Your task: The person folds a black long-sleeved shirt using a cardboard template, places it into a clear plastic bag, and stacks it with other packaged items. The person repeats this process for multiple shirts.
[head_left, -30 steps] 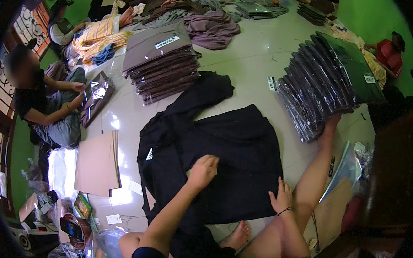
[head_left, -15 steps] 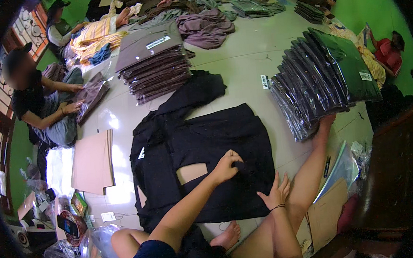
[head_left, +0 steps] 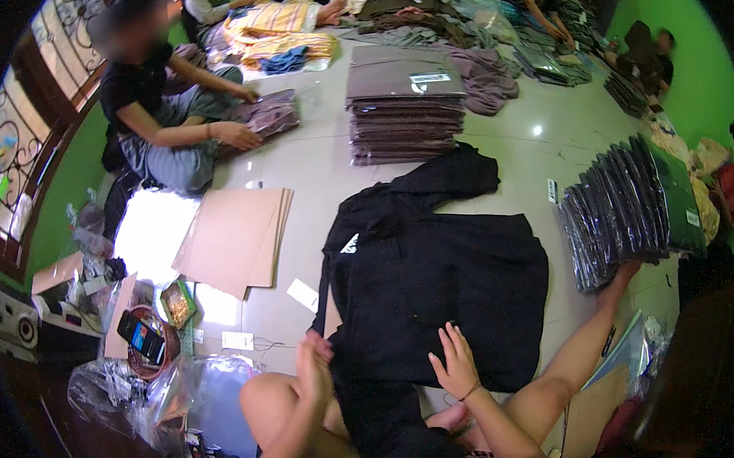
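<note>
A black long-sleeved garment (head_left: 446, 266) lies spread on the floor in front of me, a sleeve stretching off at its far end. A small white label (head_left: 350, 245) shows near its upper left. A strip of tan cardboard (head_left: 332, 312) peeks out beneath its left edge. At that edge, my left hand (head_left: 315, 369) is closed with fingers pressed together on the black cloth, slightly blurred. My right hand (head_left: 457, 363) is open, fingers stretched out over the garment's near right part. Black cloth also drapes down between my legs.
Tan cardboard sheets (head_left: 236, 238) lie to the left, near white tags (head_left: 303, 294) and a basket with a phone (head_left: 142, 338). Bagged garments form a stack (head_left: 407, 132) ahead and a leaning row (head_left: 613, 216) at right. A person (head_left: 150, 108) handles a bagged garment at left.
My left hand has moved from the garment's middle to its left edge. Black cloth now covers the gap where cardboard showed. My right hand has shifted onto the garment; the view has turned left.
</note>
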Demonstrator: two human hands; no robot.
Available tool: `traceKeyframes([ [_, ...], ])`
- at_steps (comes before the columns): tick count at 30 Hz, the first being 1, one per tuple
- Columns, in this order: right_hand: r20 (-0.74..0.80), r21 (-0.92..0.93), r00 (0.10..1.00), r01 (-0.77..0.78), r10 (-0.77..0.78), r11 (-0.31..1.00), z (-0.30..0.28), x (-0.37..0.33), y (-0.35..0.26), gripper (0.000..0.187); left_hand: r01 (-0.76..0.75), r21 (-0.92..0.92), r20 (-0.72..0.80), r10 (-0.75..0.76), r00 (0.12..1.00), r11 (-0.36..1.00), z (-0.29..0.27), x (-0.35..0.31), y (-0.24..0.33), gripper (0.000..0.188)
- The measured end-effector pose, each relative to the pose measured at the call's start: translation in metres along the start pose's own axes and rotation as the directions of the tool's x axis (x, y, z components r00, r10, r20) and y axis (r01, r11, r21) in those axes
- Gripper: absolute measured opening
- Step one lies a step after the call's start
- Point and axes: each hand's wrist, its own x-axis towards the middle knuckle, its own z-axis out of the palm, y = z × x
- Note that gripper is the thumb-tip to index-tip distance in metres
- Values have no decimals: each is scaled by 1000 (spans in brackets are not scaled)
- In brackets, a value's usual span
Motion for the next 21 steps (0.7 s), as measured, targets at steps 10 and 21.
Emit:
traceKeyframes([
  [10,-233,-33,966,111,-115,993,57,70,-1,38,427,-295,-199,-492,847,855,27,-66,-72,20],
  [21,-96,204,956,292,-278,934,72,171,-18,32,363,-303,-319,-452,833,881,30,-59,-82,30],
])
